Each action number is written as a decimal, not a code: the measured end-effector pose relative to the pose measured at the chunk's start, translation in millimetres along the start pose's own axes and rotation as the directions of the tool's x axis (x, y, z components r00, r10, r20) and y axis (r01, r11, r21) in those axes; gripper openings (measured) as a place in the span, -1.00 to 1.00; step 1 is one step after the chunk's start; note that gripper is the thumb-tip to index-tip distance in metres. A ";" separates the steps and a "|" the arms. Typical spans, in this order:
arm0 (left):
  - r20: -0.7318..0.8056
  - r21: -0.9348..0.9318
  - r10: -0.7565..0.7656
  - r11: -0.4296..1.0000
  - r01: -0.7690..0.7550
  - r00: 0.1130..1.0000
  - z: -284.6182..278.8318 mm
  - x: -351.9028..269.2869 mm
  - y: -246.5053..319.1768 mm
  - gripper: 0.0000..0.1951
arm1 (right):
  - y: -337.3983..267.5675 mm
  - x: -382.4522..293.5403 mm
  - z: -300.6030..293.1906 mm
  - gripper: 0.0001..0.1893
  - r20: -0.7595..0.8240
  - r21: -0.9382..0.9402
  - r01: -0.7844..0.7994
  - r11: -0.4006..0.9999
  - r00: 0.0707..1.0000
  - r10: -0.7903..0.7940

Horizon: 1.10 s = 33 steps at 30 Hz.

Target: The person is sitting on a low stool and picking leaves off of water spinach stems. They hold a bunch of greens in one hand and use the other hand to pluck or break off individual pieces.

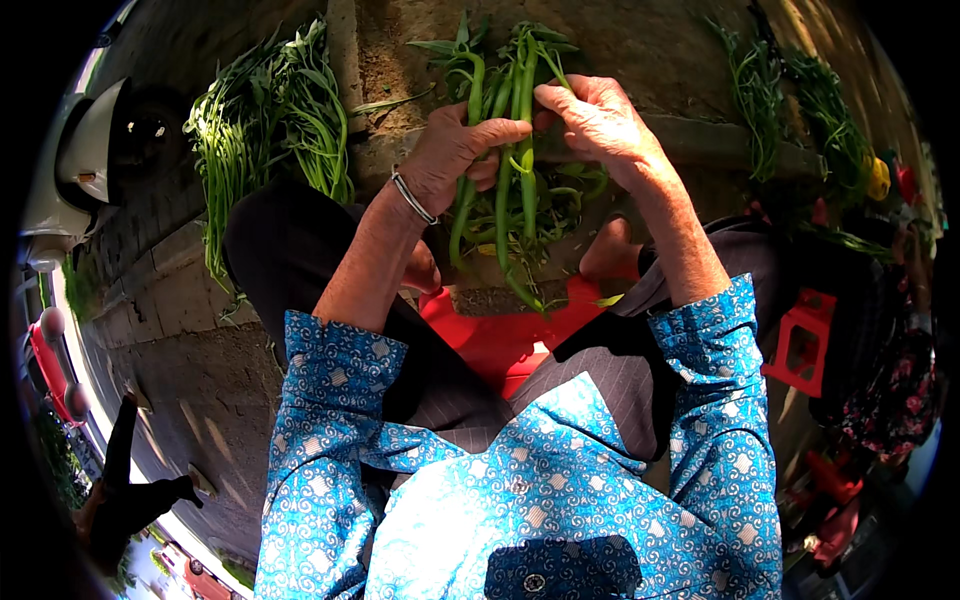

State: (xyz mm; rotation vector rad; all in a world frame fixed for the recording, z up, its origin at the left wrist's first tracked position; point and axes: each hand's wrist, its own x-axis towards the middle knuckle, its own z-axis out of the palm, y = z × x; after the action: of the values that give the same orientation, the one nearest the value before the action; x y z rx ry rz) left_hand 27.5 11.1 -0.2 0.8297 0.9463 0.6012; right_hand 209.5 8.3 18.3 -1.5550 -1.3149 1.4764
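Observation:
My left hand (457, 154), with a bracelet at its wrist, is closed around several long green stems (504, 217) that look like leafy water spinach. Their leaves (536, 37) point away from me and the thick stem ends hang toward my lap. At the right of the bunch, my right hand (589, 112) pinches a thin green side shoot between thumb and fingers. Beneath both hands, loose trimmed greens (570, 199) lie on the ground between my bare feet.
A large heap of long-stemmed greens (247, 127) lies at left, near a parked vehicle (82, 150). More bunches (825, 112) lie at upper right. A red plastic stool (802, 341) stands beside a seated person in floral clothes at right. Red plastic (480, 337) shows between my legs. Someone walks at lower left.

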 end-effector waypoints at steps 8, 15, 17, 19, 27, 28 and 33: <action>-0.083 0.040 0.079 0.996 -0.075 0.993 4.3 2.9 -1.5 -0.79 | 6.3 3.9 -16.7 -0.67 -0.150 0.302 -0.044 0.952 0.984 0.093; -0.014 -0.174 0.093 0.980 -0.094 0.996 4.9 3.0 -4.6 -0.88 | 3.0 2.3 12.7 -0.62 -0.119 -0.114 -0.003 0.993 0.993 -0.011; -0.012 -0.177 0.098 0.979 -0.099 0.995 -0.2 4.0 -3.1 -0.89 | 9.4 6.8 5.4 -0.65 -0.128 -0.136 0.049 0.990 0.990 -0.066; -0.016 -0.215 0.117 0.970 -0.118 0.993 -7.9 2.8 0.8 -0.90 | 8.4 8.5 -3.6 -0.67 -0.223 -0.046 0.065 0.997 0.972 -0.074; -0.064 -0.292 0.166 0.940 -0.178 0.984 -40.9 -2.5 16.6 -0.87 | 6.1 6.9 -54.2 -0.72 -0.383 0.449 0.069 0.891 0.916 0.122; -0.079 -0.293 0.167 0.939 -0.183 0.983 -43.5 -2.7 18.3 -0.85 | 5.6 3.5 -60.6 -0.71 -0.405 0.426 0.083 0.901 0.908 0.108; -0.098 -0.314 0.184 0.927 -0.206 0.978 -56.7 -3.2 23.1 -0.81 | 8.1 -0.4 -88.9 -0.73 -0.387 0.532 0.131 0.836 0.917 0.102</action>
State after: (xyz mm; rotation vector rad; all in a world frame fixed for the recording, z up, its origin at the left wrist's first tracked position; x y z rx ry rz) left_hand -26.0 41.1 1.8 0.6142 0.8014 0.9353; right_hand 297.1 22.5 27.5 -1.3483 -0.5835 1.2776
